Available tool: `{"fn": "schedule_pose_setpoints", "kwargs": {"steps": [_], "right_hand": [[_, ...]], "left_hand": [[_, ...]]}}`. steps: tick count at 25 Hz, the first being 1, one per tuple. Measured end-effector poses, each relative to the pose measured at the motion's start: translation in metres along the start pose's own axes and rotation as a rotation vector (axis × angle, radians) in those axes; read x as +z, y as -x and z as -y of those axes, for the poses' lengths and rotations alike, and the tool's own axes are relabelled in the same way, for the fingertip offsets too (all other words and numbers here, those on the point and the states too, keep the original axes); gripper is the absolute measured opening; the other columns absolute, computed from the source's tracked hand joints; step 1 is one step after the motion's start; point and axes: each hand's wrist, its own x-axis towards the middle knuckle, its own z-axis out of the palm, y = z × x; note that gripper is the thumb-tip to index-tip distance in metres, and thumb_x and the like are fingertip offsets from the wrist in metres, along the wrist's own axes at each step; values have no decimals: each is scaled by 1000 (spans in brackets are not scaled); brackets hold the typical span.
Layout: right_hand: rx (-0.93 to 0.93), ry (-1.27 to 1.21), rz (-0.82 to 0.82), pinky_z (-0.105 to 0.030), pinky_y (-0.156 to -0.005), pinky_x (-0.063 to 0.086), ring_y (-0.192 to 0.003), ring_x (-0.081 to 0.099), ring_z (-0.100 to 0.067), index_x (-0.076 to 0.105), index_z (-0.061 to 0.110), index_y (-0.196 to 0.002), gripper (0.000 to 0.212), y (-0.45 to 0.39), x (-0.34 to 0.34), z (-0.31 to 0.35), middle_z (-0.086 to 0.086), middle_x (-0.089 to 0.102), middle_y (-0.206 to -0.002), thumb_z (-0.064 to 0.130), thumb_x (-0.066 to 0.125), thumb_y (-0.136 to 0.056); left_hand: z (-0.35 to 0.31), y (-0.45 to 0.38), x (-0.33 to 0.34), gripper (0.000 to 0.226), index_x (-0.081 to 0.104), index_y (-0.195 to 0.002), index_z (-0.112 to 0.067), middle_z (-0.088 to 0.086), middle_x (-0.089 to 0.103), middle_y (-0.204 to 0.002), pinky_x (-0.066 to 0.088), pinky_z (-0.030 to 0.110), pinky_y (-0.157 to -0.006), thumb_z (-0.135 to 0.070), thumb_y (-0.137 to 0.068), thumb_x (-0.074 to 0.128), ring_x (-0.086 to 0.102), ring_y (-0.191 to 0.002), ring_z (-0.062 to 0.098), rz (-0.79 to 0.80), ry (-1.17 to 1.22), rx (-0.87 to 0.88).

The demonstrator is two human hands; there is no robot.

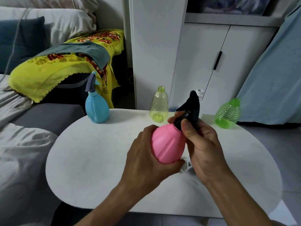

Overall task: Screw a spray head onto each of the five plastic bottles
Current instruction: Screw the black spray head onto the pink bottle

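Observation:
My left hand (143, 154) grips the pink bottle (167, 144) by its belly, tilted above the white table (91, 160). My right hand (202, 144) pinches the collar of the black spray head (190, 108) that sits on the pink bottle's neck. A blue bottle (97, 110) with a grey spray head fitted stands at the back left. A pale yellow bottle (159, 105) with an open neck stands behind the pink one. A green ribbed bottle (228, 114), also without a head, stands at the back right. A white bottle top (199, 92) peeks out behind the black spray head.
A white part (189, 167) lies on the table under my right hand, mostly hidden. A grey sofa with a yellow flowered cloth (57, 67) is at the left. White cabinets (203, 54) stand behind the table, and a pale blue curtain (273, 79) hangs at the right.

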Motion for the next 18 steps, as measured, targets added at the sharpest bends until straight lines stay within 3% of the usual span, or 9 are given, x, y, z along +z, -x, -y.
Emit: {"fn": "schedule_pose_setpoints", "kwargs": {"steps": [2,4,7,10,12,15,18], "right_hand": [[103,-93,34,-28,-89,53,-102,69,-23,77,16,-91,16,-2,-2,5,-10,76,-94,24,73,-78],[202,-156,60,-29,-82,56,-95,71,-23,75,12,-85,18,-2,-2,6,-11,75,-90,25,80,-74],[188,-158,41,-34,-80,56,-88,70,-26,63,13,-61,30,-1,-6,8,-11,72,-74,35,83,-68],[152,-150,222,-34,-85,54,-91,69,-26,55,16,-56,38,-2,-17,22,-8,67,-67,39,82,-72],[168,-131,241,-33,-86,54,-93,70,-27,58,15,-58,36,-4,-19,24,-8,70,-70,37,84,-71],[186,-180,120,-31,-81,56,-87,71,-27,56,15,-55,36,-7,-14,20,-7,69,-64,31,86,-66],[189,-119,22,-28,-77,53,-75,67,-19,50,19,-47,38,-9,-7,11,-2,60,-54,21,76,-75]], "left_hand": [[1,2,1,104,38,-135,-31,-5,54,-126,45,20,-83,-70,-46,74,55,-102,13,-29,-121,52],[0,2,2,107,38,-138,-26,-2,54,-128,45,25,-84,-72,-48,73,51,-103,12,-29,-223,133],[-5,-3,-5,97,27,-128,-55,-31,47,-123,54,20,-84,-76,-48,77,58,-104,4,200,-87,157],[-2,-10,-16,105,28,-130,-60,-33,50,-119,60,24,-78,-65,-44,89,62,-105,2,398,142,32],[-6,-9,-14,101,29,-126,-62,-29,53,-118,61,25,-77,-66,-44,87,63,-103,4,385,86,40],[-6,-8,-10,91,24,-117,-65,-31,49,-114,57,18,-78,-75,-45,78,59,-99,-2,250,-118,167],[0,-10,-10,95,35,-126,-49,-23,55,-119,59,28,-80,-70,-46,81,61,-100,3,247,-86,143]]}}
